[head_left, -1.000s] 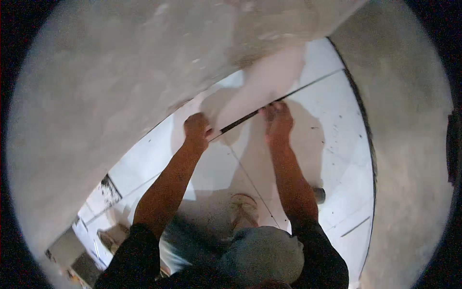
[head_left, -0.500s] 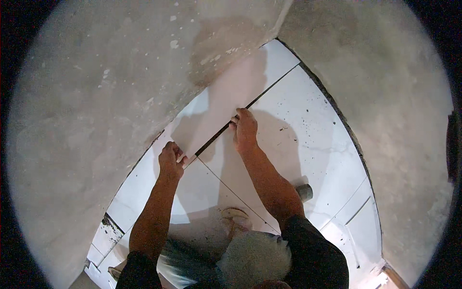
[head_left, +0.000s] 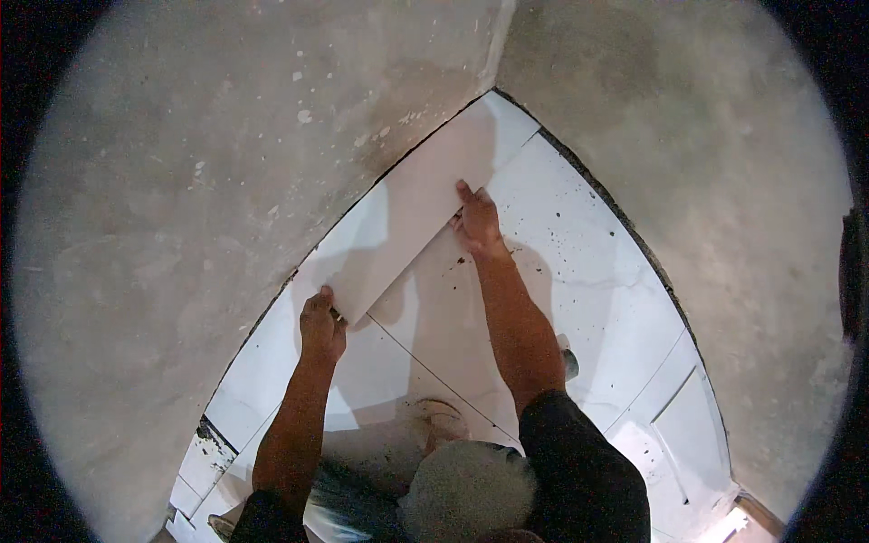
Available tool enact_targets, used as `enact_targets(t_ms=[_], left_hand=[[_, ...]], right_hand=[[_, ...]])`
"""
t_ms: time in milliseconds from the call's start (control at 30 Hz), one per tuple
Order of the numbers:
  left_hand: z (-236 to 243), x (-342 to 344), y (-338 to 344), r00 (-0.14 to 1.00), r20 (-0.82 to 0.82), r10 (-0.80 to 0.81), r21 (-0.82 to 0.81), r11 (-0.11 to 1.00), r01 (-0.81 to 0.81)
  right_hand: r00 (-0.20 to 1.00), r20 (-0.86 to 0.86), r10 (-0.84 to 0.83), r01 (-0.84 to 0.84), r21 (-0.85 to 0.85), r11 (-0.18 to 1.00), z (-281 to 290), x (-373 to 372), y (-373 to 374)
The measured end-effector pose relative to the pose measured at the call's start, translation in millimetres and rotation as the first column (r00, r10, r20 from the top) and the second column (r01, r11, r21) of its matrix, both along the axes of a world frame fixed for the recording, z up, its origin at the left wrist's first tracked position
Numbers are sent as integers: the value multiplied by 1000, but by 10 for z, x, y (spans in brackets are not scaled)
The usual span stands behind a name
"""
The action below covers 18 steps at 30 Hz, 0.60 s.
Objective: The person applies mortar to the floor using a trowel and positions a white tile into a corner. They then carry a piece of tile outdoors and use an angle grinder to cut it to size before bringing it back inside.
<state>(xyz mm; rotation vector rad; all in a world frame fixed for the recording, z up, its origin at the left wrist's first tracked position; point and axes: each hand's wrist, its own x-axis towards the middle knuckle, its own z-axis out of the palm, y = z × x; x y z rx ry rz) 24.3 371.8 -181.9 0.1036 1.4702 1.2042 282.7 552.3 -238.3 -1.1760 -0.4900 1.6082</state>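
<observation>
A long, pale floor tile [head_left: 421, 199] lies along the left wall, running towards the far corner. My left hand [head_left: 320, 326] closes around its near end, thumb on top. Further along, my right hand [head_left: 477, 222] pinches the long edge facing me, with the thumb above and fingers curled beneath. That edge sits slightly raised and overlaps the neighbouring white tile [head_left: 507, 362]. What lies under the raised tile is hidden.
Grey plaster walls [head_left: 217, 163] meet at the far corner, with a dark gap along the floor. Beside my right forearm stands a dark cylindrical object [head_left: 570, 364]. Dark crumbs dot the tiles on the right. A bare, dirty patch [head_left: 215, 442] shows at lower left.
The long tile has shifted towards me, away from the left wall, and now covers the dark joint. My right hand has moved slightly right and my grip now wraps the edge.
</observation>
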Motion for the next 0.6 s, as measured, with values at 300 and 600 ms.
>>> enact_targets(t_ms=[300,600], left_hand=[[627,-507,-1644,853,-417,-314,-207,947,248],[2556,-371,-1751,969,-245,36,-352,928,-123]], right_hand=[[964,-262,52,-65,-43,997,1070,-461,-1365],[844,283,456,-321,-415,852,2651,-70,-2817]])
